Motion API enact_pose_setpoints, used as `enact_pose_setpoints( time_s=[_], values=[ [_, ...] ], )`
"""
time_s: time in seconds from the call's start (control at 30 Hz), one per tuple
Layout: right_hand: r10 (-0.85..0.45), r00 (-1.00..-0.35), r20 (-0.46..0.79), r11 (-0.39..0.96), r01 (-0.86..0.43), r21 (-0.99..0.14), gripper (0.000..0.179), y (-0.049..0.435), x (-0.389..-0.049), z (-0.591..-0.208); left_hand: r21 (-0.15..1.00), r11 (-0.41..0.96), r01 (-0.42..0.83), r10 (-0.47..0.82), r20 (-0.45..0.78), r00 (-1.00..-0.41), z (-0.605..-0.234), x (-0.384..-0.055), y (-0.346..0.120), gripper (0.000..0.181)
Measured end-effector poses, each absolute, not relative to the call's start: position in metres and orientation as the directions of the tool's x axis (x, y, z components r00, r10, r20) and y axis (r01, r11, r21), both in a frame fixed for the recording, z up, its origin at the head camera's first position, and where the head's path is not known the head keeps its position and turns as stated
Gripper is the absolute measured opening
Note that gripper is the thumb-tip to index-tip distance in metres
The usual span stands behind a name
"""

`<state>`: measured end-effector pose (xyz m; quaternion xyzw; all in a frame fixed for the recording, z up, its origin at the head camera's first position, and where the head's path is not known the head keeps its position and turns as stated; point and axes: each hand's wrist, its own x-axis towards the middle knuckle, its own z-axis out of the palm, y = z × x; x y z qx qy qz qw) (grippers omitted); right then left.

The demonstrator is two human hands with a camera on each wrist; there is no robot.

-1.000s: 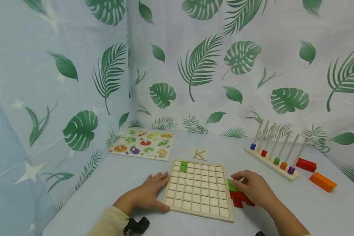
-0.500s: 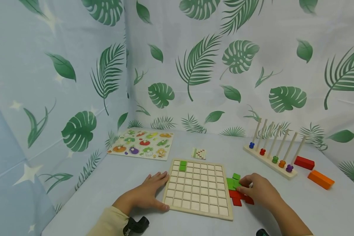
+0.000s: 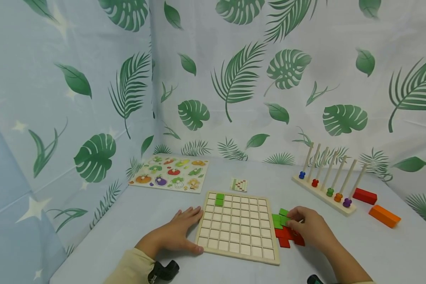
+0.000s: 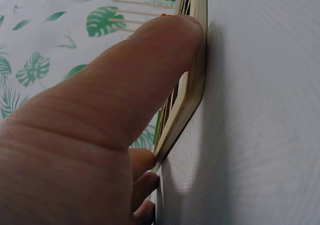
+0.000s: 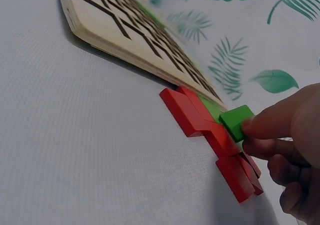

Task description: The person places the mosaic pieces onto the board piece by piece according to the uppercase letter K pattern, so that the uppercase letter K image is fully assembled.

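A wooden grid board (image 3: 241, 258) lies in front of me, with two green square tiles (image 3: 219, 199) in its far-left cells. My left hand (image 3: 175, 233) rests along the board's left side, fingers spread and thumb at the near-left corner; the left wrist view shows the thumb (image 4: 150, 50) against the frame. Beside the board's right edge, my right hand (image 3: 312, 228) pinches a green square tile (image 5: 235, 120) between thumb and forefinger. Several loose green tiles (image 3: 277, 221) and red tiles (image 3: 284, 241) lie under and around that hand, some partly hidden by it.
Behind the board lies a small pattern card (image 3: 239, 185). A vegetable puzzle board (image 3: 168, 173) is at the back left. At the right stand a peg rack (image 3: 324, 197) with coloured beads, a red block (image 3: 365, 196) and an orange block (image 3: 385, 216).
My right hand has drawn slightly to the right from the board's edge, uncovering more green tiles. The left hand keeps its place on the board.
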<state>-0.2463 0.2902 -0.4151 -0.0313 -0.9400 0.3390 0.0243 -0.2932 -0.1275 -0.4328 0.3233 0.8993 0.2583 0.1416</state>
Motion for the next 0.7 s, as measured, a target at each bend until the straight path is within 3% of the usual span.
enact_pose_setpoints(
  time_s=[0.27, 0.7],
  values=[
    [0.096, -0.993, 0.073, 0.73, 0.02, -0.683, 0.018, 0.273, -0.252, -0.415, 0.555, 0.654, 0.514, 0.66, -0.086, -0.747, -0.432, -0.293, -0.127, 0.115],
    [-0.062, -0.986, 0.154, 0.654, -0.156, -0.74, 0.005, 0.182, -0.277, -0.414, 0.562, 0.648, 0.514, 0.663, -0.086, -0.743, -0.432, -0.293, -0.127, 0.115]
  ],
)
